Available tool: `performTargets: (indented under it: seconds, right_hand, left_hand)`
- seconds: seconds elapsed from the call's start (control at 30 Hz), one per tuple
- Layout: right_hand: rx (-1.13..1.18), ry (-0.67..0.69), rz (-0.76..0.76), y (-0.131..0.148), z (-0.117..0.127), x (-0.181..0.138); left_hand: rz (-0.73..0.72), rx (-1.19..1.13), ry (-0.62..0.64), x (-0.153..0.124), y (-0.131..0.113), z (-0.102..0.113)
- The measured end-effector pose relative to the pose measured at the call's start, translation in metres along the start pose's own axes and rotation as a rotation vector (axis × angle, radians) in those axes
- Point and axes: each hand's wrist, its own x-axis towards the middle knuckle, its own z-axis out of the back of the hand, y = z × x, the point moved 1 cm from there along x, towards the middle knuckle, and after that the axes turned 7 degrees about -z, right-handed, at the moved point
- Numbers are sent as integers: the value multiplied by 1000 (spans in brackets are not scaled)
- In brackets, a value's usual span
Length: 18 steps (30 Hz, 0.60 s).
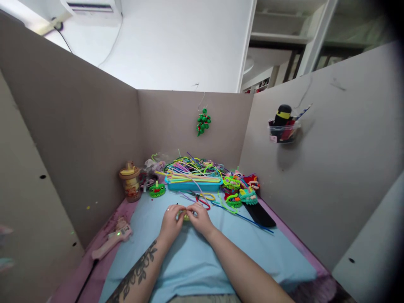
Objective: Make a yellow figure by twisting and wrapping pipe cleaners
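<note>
Both my hands meet over the light blue mat (189, 261) in the middle of the desk. My left hand (171, 222) and my right hand (198, 217) are closed, fingertips pinched together on a small yellow-green fuzzy piece (184, 216) held between them. A ring shows on my left hand. Just beyond my fingers lie red-handled scissors (202, 200) and loose pipe cleaners (232, 212). Behind them stands a blue tray (192, 185) piled with colourful pipe cleaners.
A pink glue gun (112, 240) lies at the left edge. A small jar (130, 182) and a green woven ring (157, 190) stand at the back left. Finished colourful pieces (240, 191) sit at the right. Grey partition walls enclose the desk; a green ornament (203, 122) hangs on the back wall.
</note>
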Motion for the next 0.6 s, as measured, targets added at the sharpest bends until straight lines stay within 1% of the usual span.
performTargets:
  seconds: [0.13, 0.23, 0.4, 0.6]
  right_hand:
    - [-16, 19, -1, -2, 0, 0]
    - [-37, 27, 21, 0, 2, -1]
    - [-105, -79, 28, 7, 6, -2]
    - [-100, -29, 58, 8, 2, -3]
  left_hand:
    - [39, 24, 22, -2, 7, -3]
    - [65, 30, 54, -3, 9, -4]
    - [134, 25, 37, -2, 6, -1]
    - [191, -84, 25, -1, -1, 1]
